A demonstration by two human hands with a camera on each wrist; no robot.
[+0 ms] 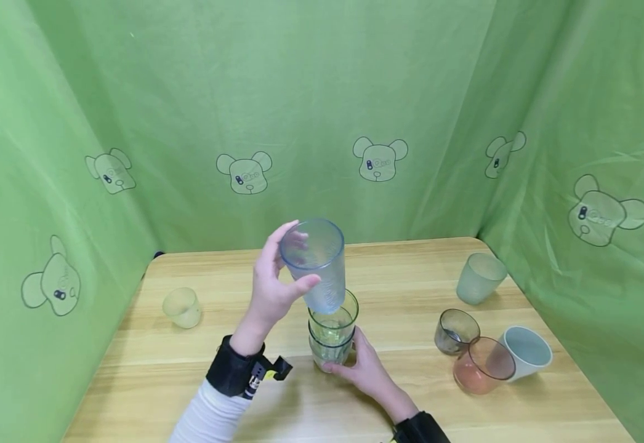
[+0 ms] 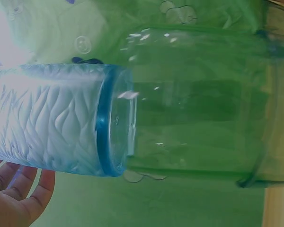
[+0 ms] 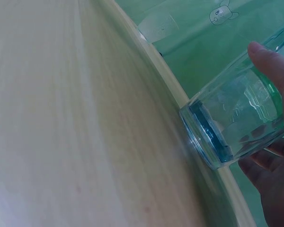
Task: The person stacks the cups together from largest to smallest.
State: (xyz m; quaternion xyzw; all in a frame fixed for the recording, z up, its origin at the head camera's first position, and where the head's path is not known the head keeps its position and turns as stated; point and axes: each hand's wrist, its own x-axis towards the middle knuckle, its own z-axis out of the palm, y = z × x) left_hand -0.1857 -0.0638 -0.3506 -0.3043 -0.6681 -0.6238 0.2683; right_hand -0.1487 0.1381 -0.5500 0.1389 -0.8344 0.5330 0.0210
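The left hand (image 1: pixel 271 289) grips the blue cup (image 1: pixel 317 264) with its bottom in the green cup (image 1: pixel 334 320), while the right hand (image 1: pixel 367 369) wraps the clear cup (image 1: pixel 329 354) below, keeping the stack steady.

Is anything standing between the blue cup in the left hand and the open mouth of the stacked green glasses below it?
Nothing visible does. The left hand holds the blue cup with its base already at the mouth of the stacked green glasses, which the right hand steadies at the base. The other cups stand well off to the sides.
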